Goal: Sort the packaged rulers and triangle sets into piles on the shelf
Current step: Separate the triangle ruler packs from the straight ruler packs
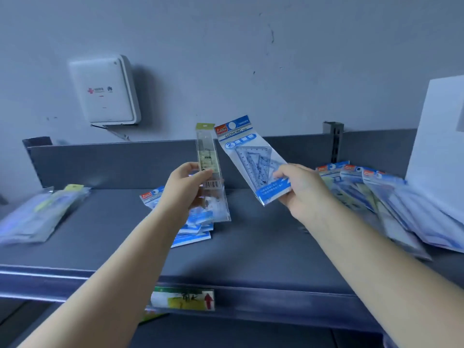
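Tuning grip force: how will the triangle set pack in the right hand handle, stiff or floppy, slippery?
The triangle set pack probably stays fairly stiff: it stands out straight above the right hand, gripped only at its bottom end. Its glossy sleeve looks slippery. Likely light, since fingers hold it at one end.

We can read "GEOMETRIC" and a large "2" on the blue header of the triangle set packet (247, 156). The ruler packet (209, 167) carries a barcode label, its digits too small for us. The logos on the white wall box (105, 90) are too blurred for us to read.
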### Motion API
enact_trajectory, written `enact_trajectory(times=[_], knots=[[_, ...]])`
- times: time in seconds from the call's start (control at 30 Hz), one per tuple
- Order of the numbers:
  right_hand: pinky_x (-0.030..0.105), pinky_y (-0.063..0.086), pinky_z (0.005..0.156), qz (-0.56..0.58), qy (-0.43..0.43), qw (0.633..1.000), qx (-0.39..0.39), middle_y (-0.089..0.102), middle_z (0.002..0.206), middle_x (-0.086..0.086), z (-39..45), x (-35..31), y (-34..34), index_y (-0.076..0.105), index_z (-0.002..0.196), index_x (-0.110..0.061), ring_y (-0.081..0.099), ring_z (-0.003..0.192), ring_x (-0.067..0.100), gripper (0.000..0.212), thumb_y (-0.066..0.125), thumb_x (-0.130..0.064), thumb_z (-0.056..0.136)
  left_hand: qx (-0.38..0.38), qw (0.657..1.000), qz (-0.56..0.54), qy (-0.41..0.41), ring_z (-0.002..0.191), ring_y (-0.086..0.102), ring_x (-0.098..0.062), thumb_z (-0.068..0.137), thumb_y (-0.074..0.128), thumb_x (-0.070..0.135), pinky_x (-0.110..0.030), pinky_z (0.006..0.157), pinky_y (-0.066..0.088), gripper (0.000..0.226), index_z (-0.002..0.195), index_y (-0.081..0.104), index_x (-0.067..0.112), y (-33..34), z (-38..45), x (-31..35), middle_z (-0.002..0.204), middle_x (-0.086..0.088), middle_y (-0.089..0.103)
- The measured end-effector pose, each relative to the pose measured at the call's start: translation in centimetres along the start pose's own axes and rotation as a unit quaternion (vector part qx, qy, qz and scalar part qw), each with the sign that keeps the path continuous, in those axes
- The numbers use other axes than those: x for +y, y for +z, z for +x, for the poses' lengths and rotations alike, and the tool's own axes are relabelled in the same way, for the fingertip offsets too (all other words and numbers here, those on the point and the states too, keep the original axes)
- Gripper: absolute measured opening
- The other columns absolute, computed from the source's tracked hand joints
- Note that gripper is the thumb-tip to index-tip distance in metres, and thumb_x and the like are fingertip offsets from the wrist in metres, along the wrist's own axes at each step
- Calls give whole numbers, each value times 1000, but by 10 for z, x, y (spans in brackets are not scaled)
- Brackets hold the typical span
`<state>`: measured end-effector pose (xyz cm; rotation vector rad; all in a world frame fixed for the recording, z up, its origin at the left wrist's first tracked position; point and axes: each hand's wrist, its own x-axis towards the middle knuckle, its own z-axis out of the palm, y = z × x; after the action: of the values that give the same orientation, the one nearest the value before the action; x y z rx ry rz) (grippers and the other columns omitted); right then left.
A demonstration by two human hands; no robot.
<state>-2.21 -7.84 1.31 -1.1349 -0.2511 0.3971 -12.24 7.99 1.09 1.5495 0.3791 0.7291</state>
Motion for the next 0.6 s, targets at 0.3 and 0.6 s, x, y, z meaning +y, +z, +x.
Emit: enact_trajectory(times=[0.3,0.6], knots=[[38,51,73,-248,-22,969,1,54,110,10,20,66,102,50,118,-8,53,89,23,41,61,2,80,58,996,73,-12,32,52,-8,88,58,7,-17,40,31,9,86,62,14,-137,27,-3,57,3,65],[36,46,92,-553,-274,785,-58,61,108,-1,4,98,206,60,103,-17,55,106,21,24,59,-10,80,82,982,168,-27,38,53,-11,87,58,7,-15,37,37,8,86,63,12,-251,55,-11,67,-6,61]])
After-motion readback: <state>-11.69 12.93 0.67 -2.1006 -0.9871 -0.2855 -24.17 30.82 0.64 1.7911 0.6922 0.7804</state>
